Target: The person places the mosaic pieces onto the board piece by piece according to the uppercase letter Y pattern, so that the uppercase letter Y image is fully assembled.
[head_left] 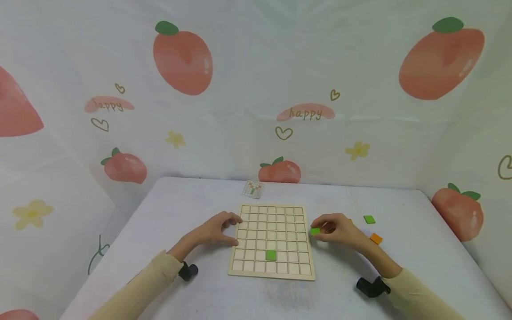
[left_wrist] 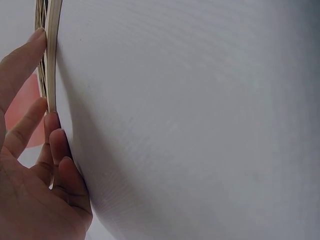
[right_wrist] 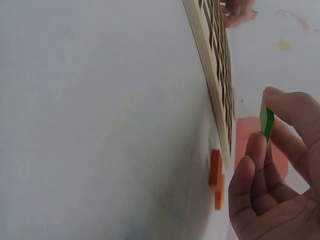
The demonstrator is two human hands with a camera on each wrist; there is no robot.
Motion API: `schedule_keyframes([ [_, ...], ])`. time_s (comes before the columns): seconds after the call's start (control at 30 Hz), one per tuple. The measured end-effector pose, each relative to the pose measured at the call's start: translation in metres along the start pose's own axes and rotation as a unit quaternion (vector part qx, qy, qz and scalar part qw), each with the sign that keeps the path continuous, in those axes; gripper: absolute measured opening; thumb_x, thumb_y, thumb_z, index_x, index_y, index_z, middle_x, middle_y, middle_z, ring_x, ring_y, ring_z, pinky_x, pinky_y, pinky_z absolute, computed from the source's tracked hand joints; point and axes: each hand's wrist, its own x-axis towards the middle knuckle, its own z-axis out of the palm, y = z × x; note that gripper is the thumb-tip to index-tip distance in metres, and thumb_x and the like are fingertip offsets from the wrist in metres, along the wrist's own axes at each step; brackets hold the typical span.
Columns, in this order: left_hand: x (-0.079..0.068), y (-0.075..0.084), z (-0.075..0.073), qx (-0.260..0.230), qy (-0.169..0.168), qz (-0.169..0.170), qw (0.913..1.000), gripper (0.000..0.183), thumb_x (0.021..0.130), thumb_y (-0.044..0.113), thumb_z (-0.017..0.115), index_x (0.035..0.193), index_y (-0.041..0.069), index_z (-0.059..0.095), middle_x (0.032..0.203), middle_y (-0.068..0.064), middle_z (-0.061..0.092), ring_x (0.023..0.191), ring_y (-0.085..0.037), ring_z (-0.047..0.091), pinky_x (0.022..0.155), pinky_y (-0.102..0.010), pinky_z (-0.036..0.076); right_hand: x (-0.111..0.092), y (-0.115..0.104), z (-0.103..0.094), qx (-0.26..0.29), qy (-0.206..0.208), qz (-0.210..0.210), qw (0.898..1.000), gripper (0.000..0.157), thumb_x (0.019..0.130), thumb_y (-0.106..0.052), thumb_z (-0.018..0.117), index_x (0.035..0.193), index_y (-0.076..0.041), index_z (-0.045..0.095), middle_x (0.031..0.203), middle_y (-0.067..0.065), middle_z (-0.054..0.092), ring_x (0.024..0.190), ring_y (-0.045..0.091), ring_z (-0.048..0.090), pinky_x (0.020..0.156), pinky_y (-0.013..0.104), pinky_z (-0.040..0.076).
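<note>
- The right hand (head_left: 336,229) pinches a green square tile (head_left: 315,231) between thumb and fingertips, just beside the right edge of the wooden grid board (head_left: 271,276).
- The tile looks thin, stiff and light, so a gentle pinch on its opposite edges should do; its smooth faces may slip if squeezed off-centre.
- The left hand (head_left: 218,229) holds nothing in its grasp: thumb and fingers are spread, tips touching the board's left edge.
- The board seems rigid and fairly light, likely to slide if nudged; its raised rim is the natural hold.
- A seated green tile (head_left: 271,255) lies in the middle column; flush in its cell, it would probably need a fingernail at one side.
- The loose orange tile (head_left: 376,238) lies flat on the tabletop (head_left: 332,298), best taken by its edges.
</note>
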Motion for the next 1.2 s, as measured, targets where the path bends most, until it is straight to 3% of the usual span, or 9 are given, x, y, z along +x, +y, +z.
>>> schedule_keyframes([
  [0.23,0.000,0.000,0.000,0.000,0.000,-0.007,1.0000,0.062,0.078,0.027,0.090,0.131,0.013,0.062,0.117,-0.001,0.057,0.104,-0.022,0.050,0.093,-0.045,0.043,0.011,-0.005,0.017,-0.007,-0.007,0.006,1.000,0.024,0.082,-0.005,0.085,0.103,-0.001,0.073,0.078,0.002,0.064,0.068,0.014,0.057,0.060,0.024,0.047],
  [0.53,-0.001,0.001,-0.001,0.003,0.001,0.006,1.0000,0.062,0.078,0.027,0.091,0.130,0.010,0.062,0.116,-0.004,0.057,0.103,-0.024,0.051,0.092,-0.046,0.043,0.028,-0.014,0.040,-0.005,-0.022,-0.017,1.000,0.024,0.082,-0.006,0.085,0.103,-0.003,0.074,0.085,0.004,0.067,0.072,0.014,0.060,0.066,0.026,0.051],
  [0.83,-0.002,0.002,-0.001,0.005,0.002,0.003,1.0000,0.062,0.078,0.027,0.091,0.130,0.011,0.062,0.116,-0.003,0.057,0.103,-0.023,0.051,0.092,-0.046,0.043,0.040,-0.025,0.061,-0.011,-0.036,-0.010,0.999,0.023,0.083,-0.010,0.085,0.104,-0.005,0.076,0.094,0.004,0.069,0.075,0.015,0.063,0.069,0.029,0.053],
  [1.2,-0.001,0.000,-0.001,0.004,-0.003,0.001,1.0000,0.062,0.079,0.027,0.090,0.132,0.012,0.061,0.117,-0.002,0.057,0.104,-0.022,0.051,0.093,-0.044,0.043,0.049,-0.029,0.083,-0.018,-0.036,0.004,0.999,0.022,0.082,-0.012,0.087,0.101,-0.005,0.077,0.091,0.001,0.070,0.074,0.011,0.061,0.069,0.028,0.053],
])
